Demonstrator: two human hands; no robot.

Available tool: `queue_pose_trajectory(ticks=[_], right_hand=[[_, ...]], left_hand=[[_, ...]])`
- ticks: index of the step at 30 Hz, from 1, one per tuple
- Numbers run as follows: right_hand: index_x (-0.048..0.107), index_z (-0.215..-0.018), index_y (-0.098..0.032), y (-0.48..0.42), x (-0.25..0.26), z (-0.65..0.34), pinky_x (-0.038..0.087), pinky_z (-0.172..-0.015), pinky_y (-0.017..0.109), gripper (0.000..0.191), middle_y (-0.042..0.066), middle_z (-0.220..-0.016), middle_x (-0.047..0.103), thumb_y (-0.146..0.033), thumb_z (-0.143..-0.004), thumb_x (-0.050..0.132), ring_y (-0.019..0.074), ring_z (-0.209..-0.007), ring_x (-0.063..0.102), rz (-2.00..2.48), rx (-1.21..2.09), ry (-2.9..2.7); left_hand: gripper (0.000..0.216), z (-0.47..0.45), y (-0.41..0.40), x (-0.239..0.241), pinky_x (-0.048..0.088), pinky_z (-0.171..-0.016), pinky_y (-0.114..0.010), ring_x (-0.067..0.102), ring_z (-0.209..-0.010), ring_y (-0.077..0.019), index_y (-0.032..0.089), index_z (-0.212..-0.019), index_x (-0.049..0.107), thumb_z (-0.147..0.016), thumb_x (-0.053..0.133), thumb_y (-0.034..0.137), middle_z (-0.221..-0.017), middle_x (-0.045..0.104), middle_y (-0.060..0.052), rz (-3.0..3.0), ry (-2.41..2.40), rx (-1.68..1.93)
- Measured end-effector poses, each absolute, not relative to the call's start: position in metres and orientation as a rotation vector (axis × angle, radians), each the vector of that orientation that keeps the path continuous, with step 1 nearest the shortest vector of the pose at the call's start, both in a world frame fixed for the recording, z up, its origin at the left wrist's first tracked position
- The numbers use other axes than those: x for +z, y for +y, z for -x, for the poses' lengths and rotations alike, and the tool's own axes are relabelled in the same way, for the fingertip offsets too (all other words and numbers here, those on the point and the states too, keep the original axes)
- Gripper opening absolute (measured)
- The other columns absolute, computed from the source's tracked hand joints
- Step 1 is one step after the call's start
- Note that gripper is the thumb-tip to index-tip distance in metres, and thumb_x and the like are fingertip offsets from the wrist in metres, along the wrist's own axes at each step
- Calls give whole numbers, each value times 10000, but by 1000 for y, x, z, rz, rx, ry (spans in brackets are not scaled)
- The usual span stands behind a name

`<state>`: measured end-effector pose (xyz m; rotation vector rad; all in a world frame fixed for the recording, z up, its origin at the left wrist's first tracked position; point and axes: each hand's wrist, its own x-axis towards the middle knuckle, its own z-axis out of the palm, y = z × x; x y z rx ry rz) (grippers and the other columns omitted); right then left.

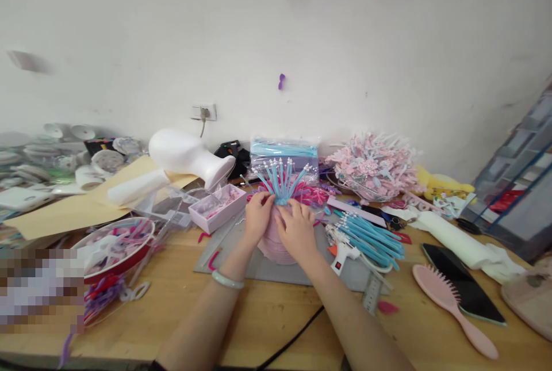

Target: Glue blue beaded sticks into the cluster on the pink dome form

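Note:
A fan of blue pipe cleaners point(282, 184) with white beads at the tips stands upright in front of me, pink stems showing among the blue ones. Its lower end meets a pale pink rounded form point(276, 244) on a grey mat point(259, 270). My left hand point(259, 218) closes its thumb and fingers on the left side of the fan's base. On the opposite side, my right hand point(297, 227) has its fingers bent in and pressed to the same base. Right of the hands lie a white glue gun point(345, 255) and a bundle of blue pipe cleaners point(375, 238).
Left of the mat are a lilac box point(218, 210), a red-rimmed tray point(125, 264) and a white mannequin head point(181, 152). A pink hairbrush point(452, 308), a dark phone point(463, 285) and a metal ruler point(371, 296) lie right. Pink decorations point(375, 167) pile up behind.

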<state>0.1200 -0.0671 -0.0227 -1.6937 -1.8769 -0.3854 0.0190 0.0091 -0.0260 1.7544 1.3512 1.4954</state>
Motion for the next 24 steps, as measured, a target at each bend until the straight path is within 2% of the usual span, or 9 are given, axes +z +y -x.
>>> queue_pose_trajectory(ticks=[9,14,20,24], right_hand=[[595,-1103,-244,-68,-23,-120,306,-816,389,292,89,-1185,502,-311,-854,459,245,-1036,403,1695,-387,-1884],[593,-1105,-247,-67,-24,-119,300,-825,388,292,89,-1192,498,-312,-852,461,243,-1052,395,1701,-375,-1883],[594,-1099,-244,-67,-23,-118,297,-833,393,290,85,-1191,505,-313,-850,461,245,-1054,397,1703,-374,-1879],[591,-1109,-247,-67,-24,-118,300,-833,391,298,86,-1196,500,-312,-846,466,245,-1057,394,1707,-370,-1882]], left_hand=[[157,-20,14,-21,431,-727,-238,562,-753,-130,169,-832,586,-758,493,272,-837,630,-18,-1623,1115,1500],[145,-20,20,-21,434,-690,-227,562,-744,-128,162,-779,567,-761,469,266,-795,620,-14,-1558,1085,1475],[92,-22,20,-21,433,-651,-217,554,-706,-115,167,-785,526,-761,463,230,-791,604,-10,-1500,1046,1458],[106,-22,18,-21,431,-635,-218,552,-690,-113,172,-814,506,-781,463,263,-800,598,-9,-1523,1098,1447]])
